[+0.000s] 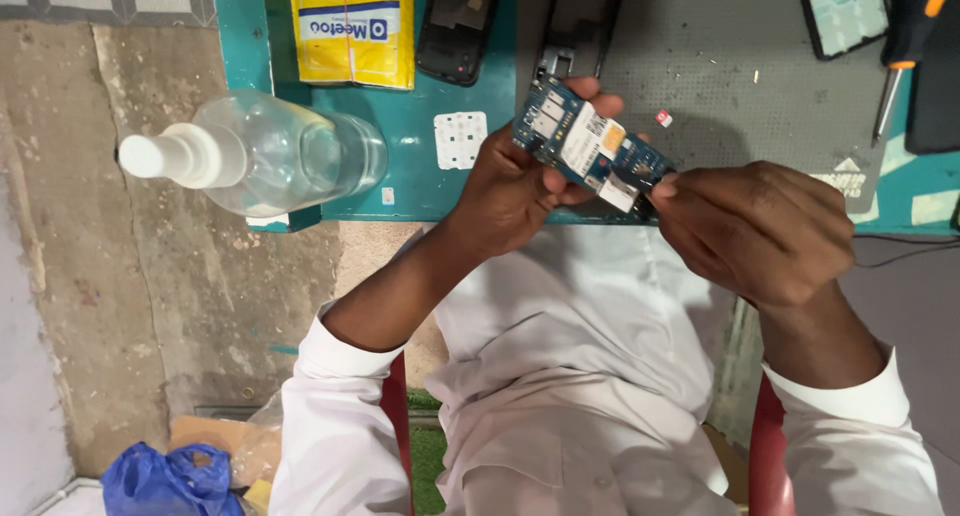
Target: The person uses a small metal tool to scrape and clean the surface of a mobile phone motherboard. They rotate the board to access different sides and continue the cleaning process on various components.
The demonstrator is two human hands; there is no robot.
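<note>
Left hand (510,181) has its fingers wrapped around a small blue circuit board (585,144), holding it just above the near edge of the teal table (400,126). Right hand (760,231) pinches the board's other end. Clear spray bottle (260,154) lies off to the left, screwdriver (905,51) far right.

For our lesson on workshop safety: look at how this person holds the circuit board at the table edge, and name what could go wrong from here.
1. The blue circuit board is pinched between the left hand and right hand past the table's edge, over the lap; a slip could drop it.
2. The clear bottle overhangs the table corner and might get knocked off.
3. A tiny red-and-white part lies loose on the grey mat; it could easily be brushed away and lost.
</note>
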